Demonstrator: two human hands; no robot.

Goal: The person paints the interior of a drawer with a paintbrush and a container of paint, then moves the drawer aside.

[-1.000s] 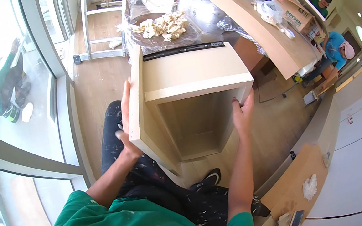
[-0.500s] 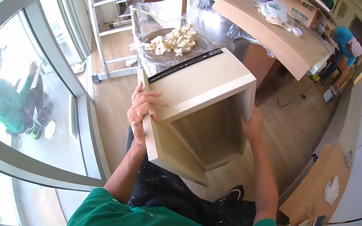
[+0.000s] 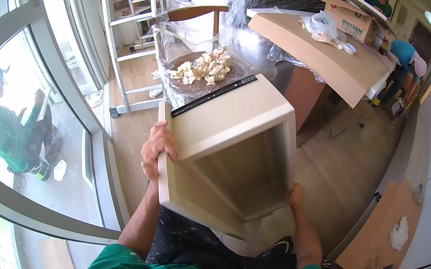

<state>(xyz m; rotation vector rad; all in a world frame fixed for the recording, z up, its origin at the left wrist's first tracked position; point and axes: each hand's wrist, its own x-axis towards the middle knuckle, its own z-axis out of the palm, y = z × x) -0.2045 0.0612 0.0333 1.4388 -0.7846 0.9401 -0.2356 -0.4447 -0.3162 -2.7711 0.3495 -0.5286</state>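
Observation:
I hold a cream-coloured wooden drawer box in front of me, tilted, with its open side facing me and a black slide rail along its far top edge. My left hand grips the box's upper left edge with fingers curled over it. At the lower right corner my right hand presses against the box from underneath, mostly hidden behind the wood. My dark paint-speckled trousers and a black shoe show below the box.
A plastic-wrapped table with crumpled paper scraps stands just beyond the box. A board-topped bench carries a cardboard carton at right. A ladder stands ahead. One person sits outside the window; others work at far right.
The box has been lifted and tilted further, its left edge rising. My left hand moved from the lower side up to the top left edge; my right hand slid down to the bottom corner.

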